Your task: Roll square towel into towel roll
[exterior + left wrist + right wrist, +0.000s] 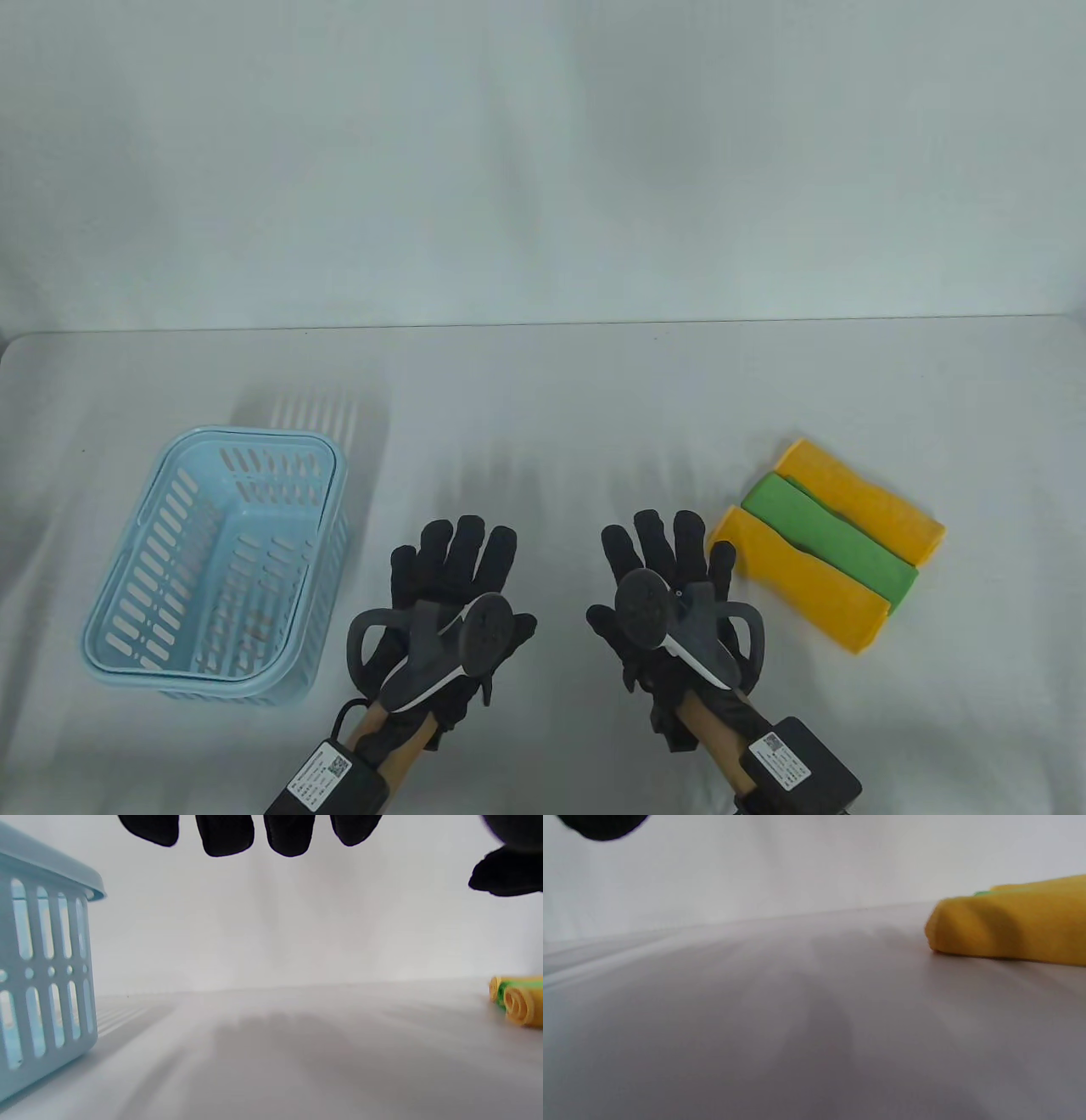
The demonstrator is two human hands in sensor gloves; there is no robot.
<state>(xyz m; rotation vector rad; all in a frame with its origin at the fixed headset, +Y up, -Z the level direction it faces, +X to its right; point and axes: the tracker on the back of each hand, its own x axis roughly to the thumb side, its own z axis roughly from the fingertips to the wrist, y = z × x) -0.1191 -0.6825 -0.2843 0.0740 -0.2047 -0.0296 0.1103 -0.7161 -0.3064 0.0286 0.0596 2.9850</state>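
Work surface: a table (pixel 543 399) covered in smooth, pale grey-white cloth, with a similar backdrop behind it.

Rolled towels: three cylindrical rolls of soft, matte fabric lie side by side at the right, touching along their lengths and angled diagonally. The near yellow roll (pixel 797 590) and the far yellow roll (pixel 861 501) flank the green roll (pixel 827 548). In the left wrist view the end of the near roll shows a spiral of layers (pixel 517 1005). In the right wrist view the near roll fills the right edge (pixel 1009 927); only a thin green sliver appears behind it, so the green roll's form cannot be judged there.

Container: a light blue rigid plastic basket (pixel 127 586), rectangular with rounded corners and slotted walls, stands at the left.

Hands: the left hand (pixel 454 586) and right hand (pixel 670 577), in black knit gloves with grey trackers strapped on their backs, are side by side at centre, fingers extended and spread, grasping nothing. The right hand is just beside the near yellow roll.
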